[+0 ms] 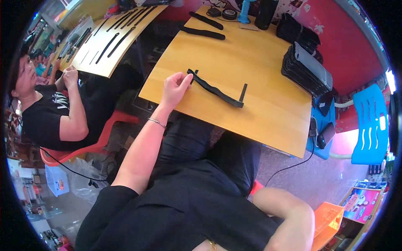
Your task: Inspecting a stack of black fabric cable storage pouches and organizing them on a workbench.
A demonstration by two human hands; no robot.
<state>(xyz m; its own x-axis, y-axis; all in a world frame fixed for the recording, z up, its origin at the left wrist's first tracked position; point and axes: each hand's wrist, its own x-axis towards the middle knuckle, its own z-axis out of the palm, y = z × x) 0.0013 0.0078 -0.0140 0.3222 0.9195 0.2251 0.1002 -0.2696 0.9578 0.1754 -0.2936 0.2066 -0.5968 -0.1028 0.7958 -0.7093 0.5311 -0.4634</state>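
My left hand (175,88) pinches one end of a black fabric strap (214,90) between thumb and fingers, near the front left of the wooden table (268,113). From the held end the strap runs slantwise to the right across the tabletop. A short narrow tab (243,93) stands out from its far-right end, and a smaller one shows beside my fingers. My right arm (289,213) is bent at the lower right, and its hand lies outside the picture.
Two black straps (203,32) lie at the table's back left. On the right are a stack of dark flat pieces (307,69) and a black bundle (296,33). A blue chair (370,125) and an orange crate (328,221) stand at right. A co-worker (46,108) sits left.
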